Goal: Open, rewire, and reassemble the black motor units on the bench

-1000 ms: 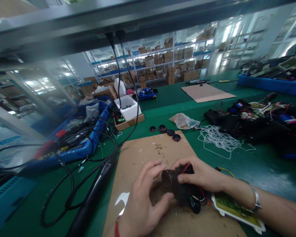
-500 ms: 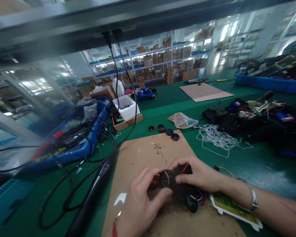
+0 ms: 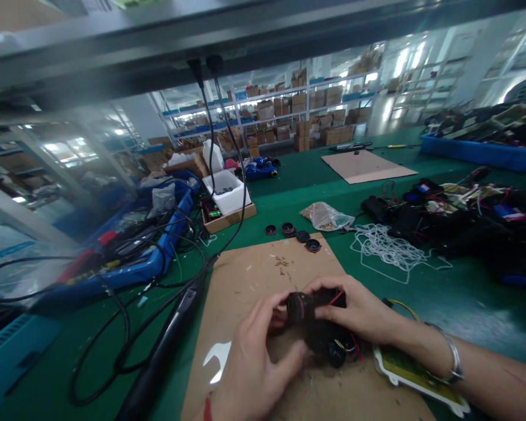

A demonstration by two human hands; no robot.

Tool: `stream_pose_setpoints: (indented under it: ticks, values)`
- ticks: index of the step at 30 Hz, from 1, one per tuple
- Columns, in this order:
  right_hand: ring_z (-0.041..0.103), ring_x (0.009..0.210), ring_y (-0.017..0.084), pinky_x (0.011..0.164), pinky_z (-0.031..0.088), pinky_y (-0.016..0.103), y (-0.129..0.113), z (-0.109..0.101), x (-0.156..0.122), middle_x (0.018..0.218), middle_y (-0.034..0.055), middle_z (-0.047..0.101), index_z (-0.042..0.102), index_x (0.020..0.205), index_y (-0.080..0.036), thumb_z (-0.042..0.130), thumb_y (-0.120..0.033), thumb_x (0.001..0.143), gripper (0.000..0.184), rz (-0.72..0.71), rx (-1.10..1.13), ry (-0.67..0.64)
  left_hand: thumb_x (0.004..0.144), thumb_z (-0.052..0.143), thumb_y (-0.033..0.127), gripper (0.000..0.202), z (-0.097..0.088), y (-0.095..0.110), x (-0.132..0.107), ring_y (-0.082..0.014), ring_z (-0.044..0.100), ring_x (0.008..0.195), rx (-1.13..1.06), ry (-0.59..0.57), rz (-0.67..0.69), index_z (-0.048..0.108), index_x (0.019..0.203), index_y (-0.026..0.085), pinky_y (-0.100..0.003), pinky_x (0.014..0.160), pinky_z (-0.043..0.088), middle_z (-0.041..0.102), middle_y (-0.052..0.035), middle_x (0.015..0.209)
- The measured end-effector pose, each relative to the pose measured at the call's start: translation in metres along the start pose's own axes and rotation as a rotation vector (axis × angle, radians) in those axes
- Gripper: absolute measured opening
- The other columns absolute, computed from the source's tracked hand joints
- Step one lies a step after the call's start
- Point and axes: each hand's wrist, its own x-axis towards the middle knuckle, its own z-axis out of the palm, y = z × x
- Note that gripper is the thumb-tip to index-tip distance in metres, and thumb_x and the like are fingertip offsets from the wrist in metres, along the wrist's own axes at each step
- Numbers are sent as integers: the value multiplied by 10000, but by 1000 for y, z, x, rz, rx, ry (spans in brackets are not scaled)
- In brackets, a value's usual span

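Note:
My right hand grips a black plastic housing with red, yellow and black wires trailing from it. Facing left on that housing is a round black part, like a small speaker. My left hand curves beside the round part, fingers and thumb apart; its index fingertip is close to the rim, and contact is unclear. The parts are dark and partly blurred between the hands. Below them lies a brown cardboard sheet. Small brass screws lie loose on it.
Several round black speakers sit at the cardboard's far edge, near a bag of screws. White cord and black housings lie right. A green circuit board rests under my right forearm. Black cables and a blue bin are left.
The round part has turned and risen slightly. My left thumb has moved down, away from it, while my right hand keeps its hold on the housing. The view has shifted a little.

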Motion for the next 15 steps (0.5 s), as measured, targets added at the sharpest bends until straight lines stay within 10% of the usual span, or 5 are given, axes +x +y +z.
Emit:
stream_pose_setpoints:
  ticks: [9, 15]
  values:
    - [627, 831, 190, 753, 460, 300, -3, 3, -3, 922, 60, 700, 681, 1005, -172, 692, -195, 745, 262, -229, -306, -23, 864, 598, 254, 253, 4, 0, 3, -151, 672, 786, -306, -14, -275, 568, 1112, 210, -273, 706, 580, 681, -28, 933]
    - [639, 809, 179, 734, 475, 290, 0, 4, -3, 890, 44, 716, 697, 966, -180, 691, -230, 743, 228, -116, -123, -34, 850, 592, 126, 329, -2, -2, 3, -200, 634, 1019, 66, 35, 155, 592, 1160, 237, -338, 859, 554, 647, -78, 1124]
